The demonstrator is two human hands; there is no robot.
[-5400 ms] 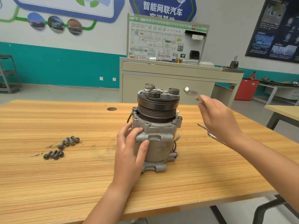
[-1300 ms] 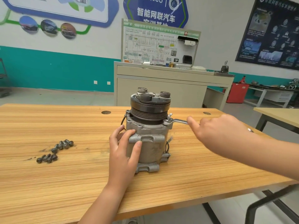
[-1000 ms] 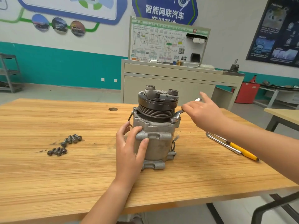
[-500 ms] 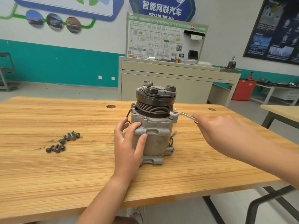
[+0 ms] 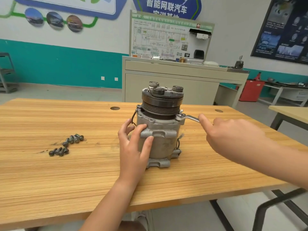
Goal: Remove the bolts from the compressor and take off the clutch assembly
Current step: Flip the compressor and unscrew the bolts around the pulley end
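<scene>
Right hand, curled round the wrench, has swung it toward frame right on the bolt. The left hand clasps the compressor. The bolt is probably loosening.

Worktable: light wood grain, fills the lower frame.
Cabinet: beige, centre background, behind the worktable.
Diagram board: upright on the cabinet, upper centre.
Red container: right background, on the floor.
Dark poster: upper right wall.
Metal rack: left edge.
Second table: right edge.
</scene>
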